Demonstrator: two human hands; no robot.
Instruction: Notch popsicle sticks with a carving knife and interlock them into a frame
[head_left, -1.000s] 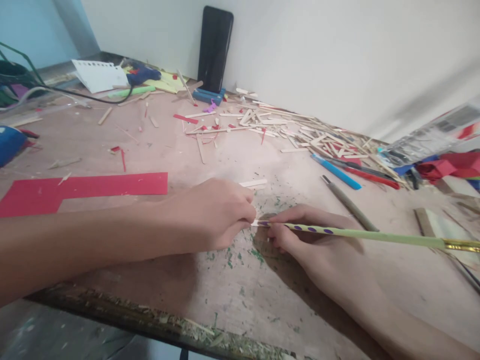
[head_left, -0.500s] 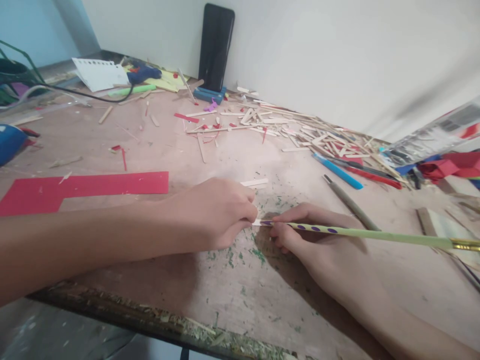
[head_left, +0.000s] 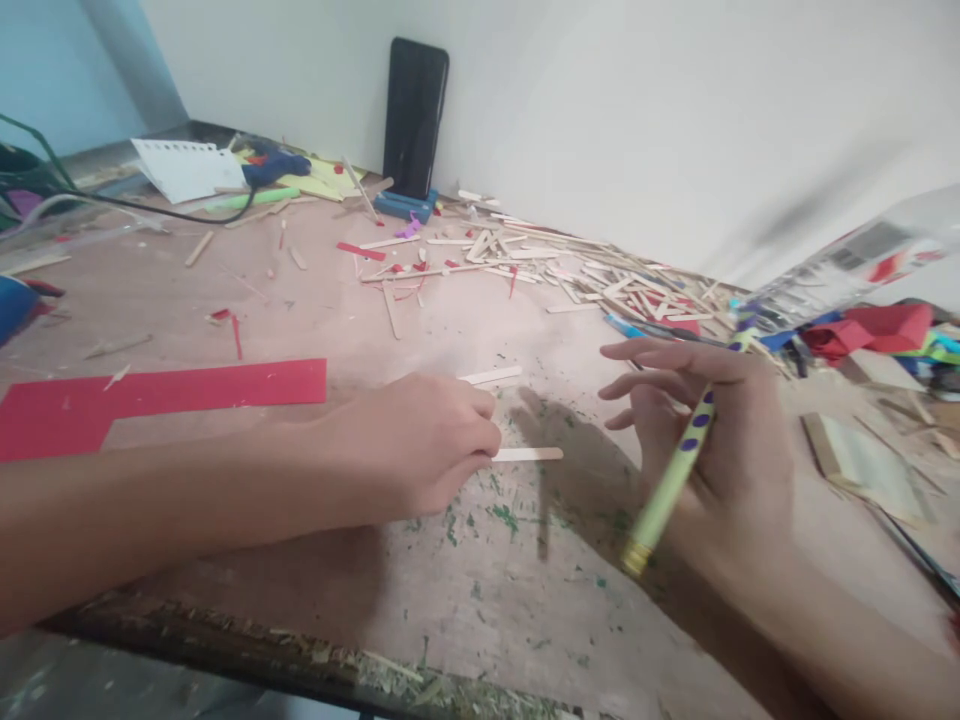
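My left hand (head_left: 420, 445) rests on the table with its fingers closed on one end of a pale wooden craft stick (head_left: 529, 455). The stick's rounded end points right. Just beyond these fingers lies another craft stick (head_left: 491, 376). To the right, my right hand (head_left: 697, 430) is raised off the table, holding a yellow-green pencil (head_left: 679, 465) with purple dots between its thumb and forefinger side. The pencil slants, gold ferrule low and toward me, other end up past the knuckles. Other fingers of that hand stretch out leftward.
A red paper strip (head_left: 217, 388) lies left. Many cut sticks (head_left: 525, 255) are heaped at the back below the wall. A black phone (head_left: 415, 120) stands in a blue holder (head_left: 405, 205). A wood block (head_left: 862, 465) sits right. Shavings litter the table's front edge (head_left: 450, 690).
My right hand has lifted the pencil off the craft stick, moved right and turned it so its ferrule end points toward me. My left hand still holds the stick; the view has shifted slightly.
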